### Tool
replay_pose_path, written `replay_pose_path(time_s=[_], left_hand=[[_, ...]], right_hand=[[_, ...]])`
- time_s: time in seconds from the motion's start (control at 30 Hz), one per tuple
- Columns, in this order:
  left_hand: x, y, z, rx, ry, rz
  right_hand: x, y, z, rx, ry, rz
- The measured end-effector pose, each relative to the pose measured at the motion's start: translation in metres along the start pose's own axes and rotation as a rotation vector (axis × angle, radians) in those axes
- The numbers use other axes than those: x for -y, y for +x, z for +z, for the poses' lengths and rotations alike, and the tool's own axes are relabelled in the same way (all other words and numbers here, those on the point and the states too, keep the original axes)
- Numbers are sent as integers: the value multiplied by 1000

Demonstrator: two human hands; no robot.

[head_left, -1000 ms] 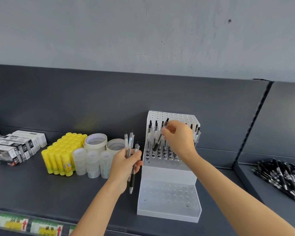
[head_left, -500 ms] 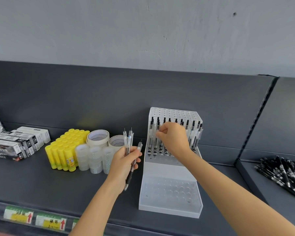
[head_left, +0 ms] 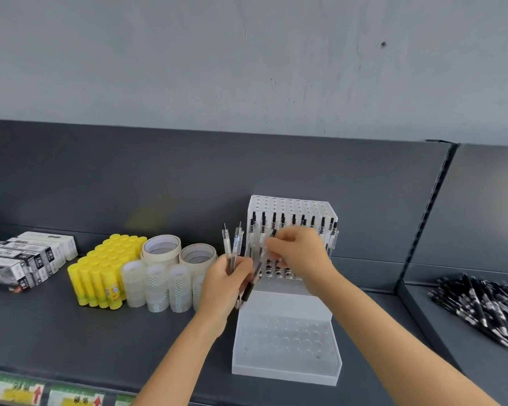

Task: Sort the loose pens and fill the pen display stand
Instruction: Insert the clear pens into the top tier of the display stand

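A white stepped pen display stand (head_left: 286, 364) sits on the dark shelf, with a row of clear pens with black caps (head_left: 293, 222) standing in its upper tier. My left hand (head_left: 223, 285) grips a small bunch of clear pens (head_left: 230, 249), tips up, just left of the stand. My right hand (head_left: 301, 253) has reached across to that bunch and pinches one pen (head_left: 269, 241) with a black end, slanted between the two hands. The stand's lower tier holds no pens.
Yellow glue sticks (head_left: 100, 276), tape rolls (head_left: 160, 250) and clear tape stacks (head_left: 159, 288) stand left of the stand. Boxed goods (head_left: 21, 262) lie at far left. A heap of black pens (head_left: 481, 306) lies on the right shelf section beyond a divider (head_left: 423, 218).
My right hand left the stand's upper tier and came left to the bunch in my left hand, where it now pinches one pen. The left hand rose slightly toward the stand.
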State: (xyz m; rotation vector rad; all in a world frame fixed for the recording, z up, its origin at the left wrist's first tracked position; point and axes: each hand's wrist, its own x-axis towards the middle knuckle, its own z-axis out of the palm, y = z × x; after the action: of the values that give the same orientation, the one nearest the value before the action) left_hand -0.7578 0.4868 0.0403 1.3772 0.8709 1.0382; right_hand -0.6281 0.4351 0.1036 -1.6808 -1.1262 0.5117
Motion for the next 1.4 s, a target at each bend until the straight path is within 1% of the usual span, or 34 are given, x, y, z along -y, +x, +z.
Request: replay_pose_path(time_s=[0.07, 0.13, 0.2, 0.27, 0.37, 0.4, 0.63, 0.73, 0.87, 0.97, 1.13, 1.27, 1.4], left_hand=[[2, 3, -3, -81, 16, -24], [5, 7, -8, -123, 121, -44], [8, 8, -9, -121, 193, -67], [8, 9, -8, -108, 173, -98], [3, 7, -7, -83, 47, -147], [3, 7, -7, -72, 38, -147], [2, 3, -14, -23, 112, -69], [1, 1, -14, -23, 120, -27], [-2, -4, -14, -14, 71, 18], [-7, -6, -10, 32, 32, 29], [-13, -7, 8, 102, 17, 64], [-16, -8, 20, 138, -17, 81], [-16, -8, 24, 175, -59, 57]], right_hand=[[8, 4, -13, -79, 21, -34], [15, 7, -22, -164, -27, -93], [20, 10, -26, -237, -119, -168], [19, 13, -24, -268, -183, -217], [11, 18, -16, -256, -270, -247], [8, 20, -13, -240, -293, -247], [-10, 25, 1, -130, -413, -209], [-13, 24, 4, -131, -397, -202], [-16, 22, 0, -130, -375, -156], [-16, 11, -5, -171, -323, -164], [-6, -3, -7, 13, 7, -82], [-3, -5, -15, 36, 132, -33], [-7, -5, -26, 74, 337, 50]])
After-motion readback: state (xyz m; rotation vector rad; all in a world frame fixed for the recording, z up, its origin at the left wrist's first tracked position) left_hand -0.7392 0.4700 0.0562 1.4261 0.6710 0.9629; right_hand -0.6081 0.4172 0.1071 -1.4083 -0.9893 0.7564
